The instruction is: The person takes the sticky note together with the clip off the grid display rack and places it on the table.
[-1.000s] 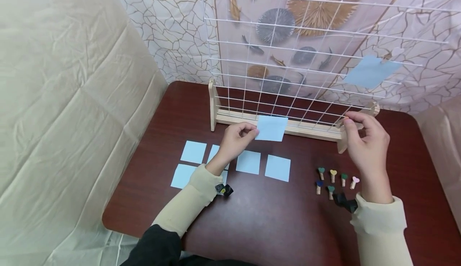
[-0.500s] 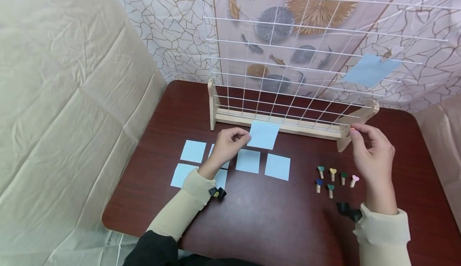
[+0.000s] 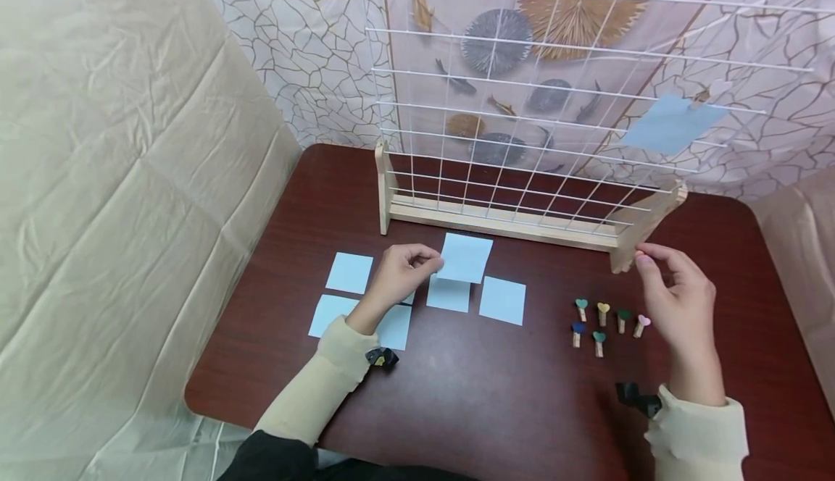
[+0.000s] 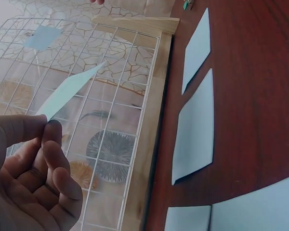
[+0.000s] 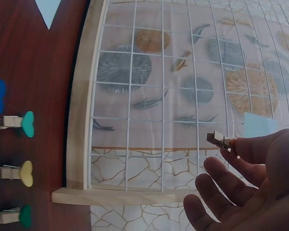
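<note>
My left hand (image 3: 401, 274) pinches one edge of a light blue square paper note (image 3: 465, 258) between thumb and index finger. The note hangs tilted over another blue note (image 3: 449, 298) on the table, overlapping it in the head view. In the left wrist view the held note (image 4: 70, 92) shows nearly edge-on in front of the wire grid. At the right, my right hand (image 3: 681, 300) pinches a small wooden clothespin (image 5: 218, 140) with a bit of orange at the fingertips; its jaws point away from the hand. That hand is by the right foot of the grid stand (image 3: 509, 226).
More blue notes (image 3: 502, 301) lie in rows on the dark red table (image 3: 483, 394). Several mini clothespins with coloured hearts (image 3: 603, 311) lie at the right. One blue note (image 3: 672, 124) hangs clipped on the white wire grid, which stands before a patterned backdrop.
My left hand has drawn the note left and toward me, away from the grid's base. My right hand has moved down and slightly right with the clothespin.
</note>
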